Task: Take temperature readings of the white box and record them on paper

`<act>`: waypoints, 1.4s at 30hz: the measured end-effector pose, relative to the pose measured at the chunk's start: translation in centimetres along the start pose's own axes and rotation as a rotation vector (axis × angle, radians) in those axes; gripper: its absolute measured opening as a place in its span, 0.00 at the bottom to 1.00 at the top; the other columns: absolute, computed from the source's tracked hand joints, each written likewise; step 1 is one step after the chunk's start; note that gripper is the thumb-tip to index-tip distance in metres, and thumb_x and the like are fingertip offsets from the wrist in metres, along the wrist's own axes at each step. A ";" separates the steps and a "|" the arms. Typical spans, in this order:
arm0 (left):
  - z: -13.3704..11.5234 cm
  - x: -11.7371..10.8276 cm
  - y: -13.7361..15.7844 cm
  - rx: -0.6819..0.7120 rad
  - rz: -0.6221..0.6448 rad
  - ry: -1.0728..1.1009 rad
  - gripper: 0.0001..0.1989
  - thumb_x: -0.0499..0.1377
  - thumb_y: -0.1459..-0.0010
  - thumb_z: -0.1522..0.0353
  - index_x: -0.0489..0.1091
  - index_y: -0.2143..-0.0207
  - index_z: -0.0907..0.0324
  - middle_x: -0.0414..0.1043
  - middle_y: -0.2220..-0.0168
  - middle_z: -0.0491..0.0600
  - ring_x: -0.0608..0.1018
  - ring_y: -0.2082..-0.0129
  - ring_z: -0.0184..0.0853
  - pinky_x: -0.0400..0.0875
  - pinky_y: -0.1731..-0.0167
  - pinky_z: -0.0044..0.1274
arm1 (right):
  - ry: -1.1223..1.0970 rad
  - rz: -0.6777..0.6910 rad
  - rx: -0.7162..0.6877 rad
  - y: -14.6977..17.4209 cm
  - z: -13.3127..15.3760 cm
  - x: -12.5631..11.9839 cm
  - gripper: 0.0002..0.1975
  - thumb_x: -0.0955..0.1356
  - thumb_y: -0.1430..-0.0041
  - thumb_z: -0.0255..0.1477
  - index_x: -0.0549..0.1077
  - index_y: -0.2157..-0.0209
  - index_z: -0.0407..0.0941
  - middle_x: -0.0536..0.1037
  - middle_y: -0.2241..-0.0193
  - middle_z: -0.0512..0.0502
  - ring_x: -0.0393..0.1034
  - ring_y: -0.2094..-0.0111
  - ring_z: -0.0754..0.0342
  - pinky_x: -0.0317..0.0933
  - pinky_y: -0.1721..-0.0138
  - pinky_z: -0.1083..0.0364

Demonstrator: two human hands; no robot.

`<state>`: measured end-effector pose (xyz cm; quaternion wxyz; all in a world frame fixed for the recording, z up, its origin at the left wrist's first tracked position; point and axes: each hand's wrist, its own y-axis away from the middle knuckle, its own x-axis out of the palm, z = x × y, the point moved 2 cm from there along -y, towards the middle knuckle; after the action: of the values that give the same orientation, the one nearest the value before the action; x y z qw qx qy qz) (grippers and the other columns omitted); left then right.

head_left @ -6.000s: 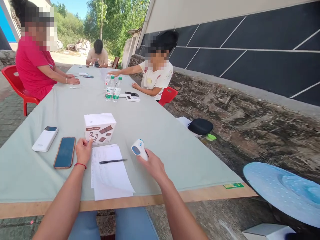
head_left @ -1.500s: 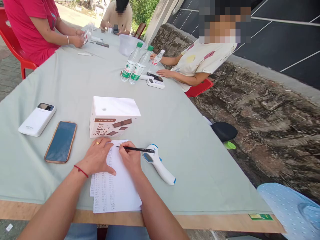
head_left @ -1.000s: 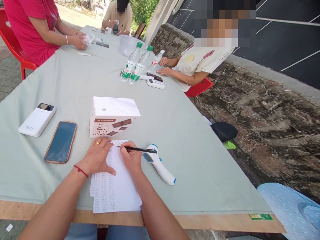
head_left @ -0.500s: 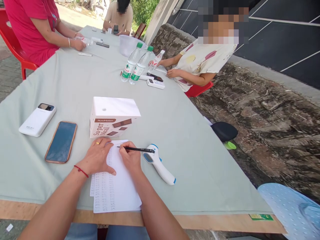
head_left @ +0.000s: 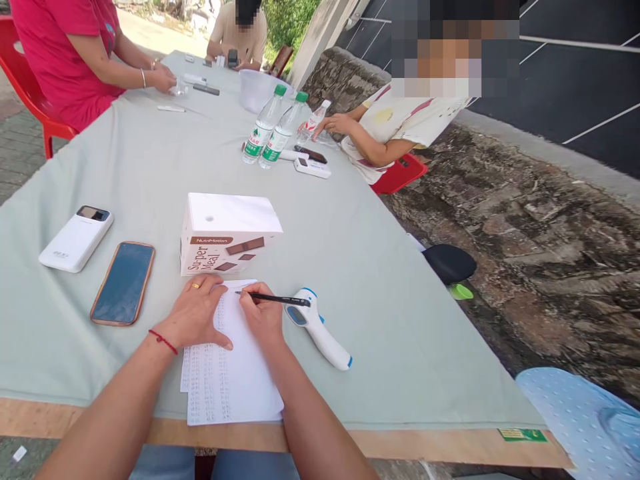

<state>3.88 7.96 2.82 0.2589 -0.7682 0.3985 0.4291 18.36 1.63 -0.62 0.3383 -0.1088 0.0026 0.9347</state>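
Observation:
My right hand (head_left: 262,313) grips a black pen (head_left: 280,299), its tip on the upper part of a white sheet of paper (head_left: 253,393). Columns of small handwriting cover the left half of that sheet, and another sheet's edge shows under it. Spread flat over the paper's upper left is my left hand (head_left: 197,313), thumb out to the right, holding nothing. Just beyond my hands stands a white and brown "Super Meal" box (head_left: 230,233). To the right of my right hand lies a white and blue infrared thermometer (head_left: 320,330).
A smartphone (head_left: 123,283) and a white power bank (head_left: 77,239) lie at left. Two green-capped water bottles (head_left: 265,127) stand farther off, near another power bank (head_left: 313,167) and a plastic basin (head_left: 257,90). Three other people sit around the cloth-covered table (head_left: 400,373).
The person at right has brought one hand toward the bottle there. The hands of the person in red have shifted slightly. My hands and the pen stay almost in place.

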 end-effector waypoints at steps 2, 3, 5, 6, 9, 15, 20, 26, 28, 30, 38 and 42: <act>0.0 0.0 0.0 0.003 -0.003 0.001 0.45 0.72 0.69 0.49 0.66 0.49 0.60 0.63 0.44 0.61 0.64 0.42 0.55 0.58 0.43 0.45 | -0.002 0.000 -0.006 0.0 0.0 0.0 0.04 0.65 0.55 0.31 0.67 0.78 0.46 0.67 0.82 0.55 0.60 0.78 0.58 0.56 0.76 0.58; 0.1 0.1 0.0 0.003 -0.003 -0.002 0.45 0.72 0.69 0.49 0.66 0.49 0.60 0.63 0.44 0.61 0.64 0.42 0.55 0.58 0.43 0.45 | -0.004 -0.001 -0.007 0.0 0.0 0.0 0.04 0.65 0.55 0.31 0.67 0.78 0.46 0.67 0.82 0.55 0.60 0.78 0.58 0.56 0.76 0.58; 0.1 0.1 0.0 0.004 -0.004 -0.004 0.45 0.72 0.69 0.49 0.66 0.49 0.59 0.63 0.44 0.60 0.64 0.42 0.55 0.57 0.42 0.45 | -0.006 -0.002 0.000 0.0 -0.1 0.0 0.04 0.65 0.55 0.31 0.67 0.78 0.46 0.66 0.82 0.55 0.60 0.78 0.58 0.56 0.76 0.58; 0.1 0.1 0.0 0.003 -0.005 -0.002 0.45 0.72 0.69 0.49 0.66 0.49 0.59 0.63 0.44 0.60 0.64 0.42 0.55 0.57 0.42 0.45 | -0.006 0.000 0.007 0.0 0.0 0.0 0.04 0.65 0.55 0.32 0.67 0.78 0.46 0.66 0.82 0.55 0.60 0.78 0.57 0.56 0.76 0.58; 0.0 0.0 0.0 -0.003 0.002 -0.001 0.46 0.73 0.71 0.50 0.66 0.49 0.60 0.63 0.44 0.60 0.63 0.42 0.55 0.57 0.42 0.45 | -0.010 0.005 0.034 -0.1 0.0 0.0 0.04 0.65 0.57 0.32 0.67 0.78 0.46 0.67 0.81 0.55 0.60 0.78 0.57 0.56 0.76 0.57; 0.0 0.0 0.0 -0.002 0.007 -0.016 0.47 0.73 0.72 0.51 0.66 0.49 0.61 0.63 0.44 0.60 0.64 0.42 0.55 0.57 0.42 0.44 | -0.023 0.004 0.023 0.0 0.2 0.0 0.04 0.64 0.58 0.31 0.65 0.80 0.46 0.65 0.82 0.55 0.58 0.78 0.57 0.55 0.76 0.57; 0.1 0.1 0.0 0.005 -0.009 0.000 0.46 0.73 0.71 0.50 0.66 0.50 0.59 0.63 0.44 0.59 0.64 0.42 0.55 0.57 0.42 0.44 | -0.044 -0.022 0.001 -0.1 0.2 0.0 0.04 0.64 0.57 0.32 0.66 0.80 0.46 0.67 0.81 0.55 0.60 0.77 0.57 0.56 0.75 0.57; 0.1 0.1 0.0 0.017 -0.016 0.010 0.45 0.71 0.69 0.49 0.66 0.49 0.58 0.63 0.44 0.59 0.64 0.42 0.55 0.58 0.44 0.45 | -0.020 -0.045 -0.025 -0.1 0.1 -0.1 0.04 0.64 0.57 0.31 0.66 0.79 0.46 0.66 0.81 0.55 0.60 0.77 0.57 0.57 0.75 0.57; 0.2 0.2 0.0 0.022 -0.021 0.008 0.44 0.71 0.68 0.48 0.66 0.50 0.57 0.63 0.44 0.58 0.64 0.42 0.55 0.58 0.44 0.45 | -0.012 -0.041 -0.024 -0.1 0.0 -0.1 0.04 0.64 0.57 0.31 0.66 0.79 0.46 0.66 0.82 0.55 0.59 0.78 0.57 0.56 0.75 0.57; 0.2 0.2 0.0 0.019 -0.021 0.005 0.44 0.71 0.69 0.48 0.66 0.49 0.58 0.64 0.44 0.58 0.64 0.42 0.55 0.58 0.43 0.45 | -0.007 -0.029 -0.018 -0.1 -0.1 -0.1 0.04 0.64 0.57 0.31 0.66 0.79 0.46 0.66 0.82 0.55 0.59 0.78 0.57 0.56 0.75 0.57; -0.4 -1.2 0.2 0.019 -0.175 0.179 0.19 0.60 0.45 0.59 0.68 0.53 0.58 0.71 0.51 0.56 0.70 0.48 0.46 0.65 0.48 0.40 | 0.129 -0.221 -0.218 0.4 0.3 -1.0 0.07 0.63 0.44 0.34 0.70 0.69 0.46 0.73 0.73 0.50 0.66 0.71 0.54 0.60 0.68 0.54; -0.1 -2.8 0.8 -0.111 -0.571 0.392 0.16 0.47 0.34 0.61 0.64 0.73 0.57 0.68 0.73 0.47 0.72 0.70 0.34 0.69 0.65 0.29 | 0.349 -0.143 -0.443 0.4 0.5 -1.5 0.10 0.61 0.38 0.33 0.72 0.60 0.47 0.75 0.67 0.46 0.68 0.64 0.50 0.61 0.62 0.51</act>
<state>2.38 8.53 5.30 0.2447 -0.9293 0.1859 0.2049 19.12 0.38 0.11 0.3657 -0.3392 -0.1513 0.8534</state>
